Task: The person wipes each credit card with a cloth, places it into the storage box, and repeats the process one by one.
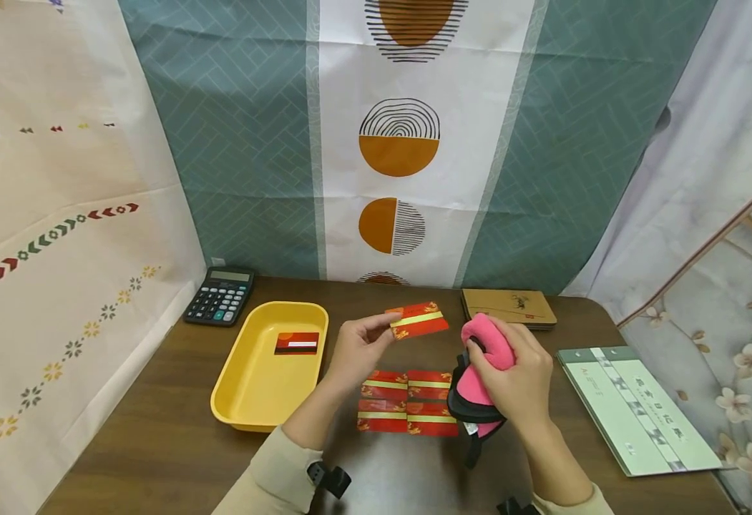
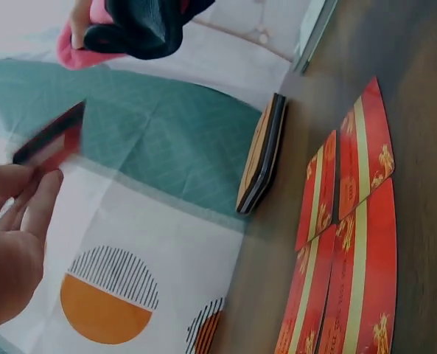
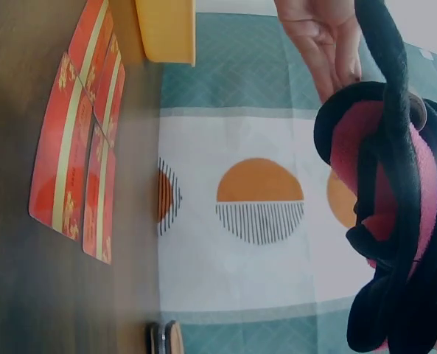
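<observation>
My left hand [image 1: 358,352] pinches a red card [image 1: 422,322] with a gold stripe, raised above the table. In the left wrist view, a dark stripe shows on the card's other side. My right hand [image 1: 525,368] grips a folded pink and black soft cloth item [image 1: 474,386] with a black strap; its exact kind cannot be told. Beneath the hands, several matching red cards [image 1: 382,415] lie face up in a tight block of two rows. Another red card [image 1: 296,337], dark stripe upward, lies in the yellow tray [image 1: 226,397] on the left.
A black calculator [image 1: 220,296] sits at the back left, beyond the tray. At the back right lies a brown notebook [image 1: 511,306], apparently stacked on another. A pale green book [image 1: 636,415] lies on the right. Patterned cloth [image 1: 253,143] hangs behind the table.
</observation>
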Motion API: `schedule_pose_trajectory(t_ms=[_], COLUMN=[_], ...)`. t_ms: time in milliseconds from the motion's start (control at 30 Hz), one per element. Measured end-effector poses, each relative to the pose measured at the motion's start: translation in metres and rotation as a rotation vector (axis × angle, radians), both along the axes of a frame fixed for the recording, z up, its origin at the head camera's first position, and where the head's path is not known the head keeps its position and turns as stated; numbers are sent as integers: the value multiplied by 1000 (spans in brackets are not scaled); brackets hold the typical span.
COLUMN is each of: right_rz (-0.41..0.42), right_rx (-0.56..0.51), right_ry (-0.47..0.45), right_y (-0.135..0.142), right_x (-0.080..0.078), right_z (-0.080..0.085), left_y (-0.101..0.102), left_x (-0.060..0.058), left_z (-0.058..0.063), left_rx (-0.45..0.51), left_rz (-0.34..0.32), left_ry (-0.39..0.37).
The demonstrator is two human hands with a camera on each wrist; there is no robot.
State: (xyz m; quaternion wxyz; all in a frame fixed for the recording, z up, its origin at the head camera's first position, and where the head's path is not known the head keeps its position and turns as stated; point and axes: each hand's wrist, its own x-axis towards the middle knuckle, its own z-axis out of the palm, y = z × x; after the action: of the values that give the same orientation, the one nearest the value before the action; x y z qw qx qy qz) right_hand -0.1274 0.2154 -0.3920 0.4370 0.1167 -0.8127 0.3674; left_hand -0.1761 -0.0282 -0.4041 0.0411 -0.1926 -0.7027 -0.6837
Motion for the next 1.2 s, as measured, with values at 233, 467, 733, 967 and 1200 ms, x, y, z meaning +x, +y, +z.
schedule_pose_trajectory(t_ms=[233, 467, 733, 967, 1200], right_rz=[107, 182, 28, -25, -41], right_rx=[19, 74, 230, 280, 299], right_ry=[-38, -18, -32, -64, -108], right_y=[-4, -13, -20, -20, -19], right_x=[2, -3, -14, -20, -19], right_z=[-5, -11, -11, -4, 2], left_y=[11, 22, 24, 22, 23], left_x=[-2, 3, 7, 6, 3], left_z=[-4, -14, -18, -16, -16], left_rx=[226, 341, 277, 212, 254], left_rz=[63, 91, 48, -3, -41], left_ry=[-168, -374, -369, -246, -261])
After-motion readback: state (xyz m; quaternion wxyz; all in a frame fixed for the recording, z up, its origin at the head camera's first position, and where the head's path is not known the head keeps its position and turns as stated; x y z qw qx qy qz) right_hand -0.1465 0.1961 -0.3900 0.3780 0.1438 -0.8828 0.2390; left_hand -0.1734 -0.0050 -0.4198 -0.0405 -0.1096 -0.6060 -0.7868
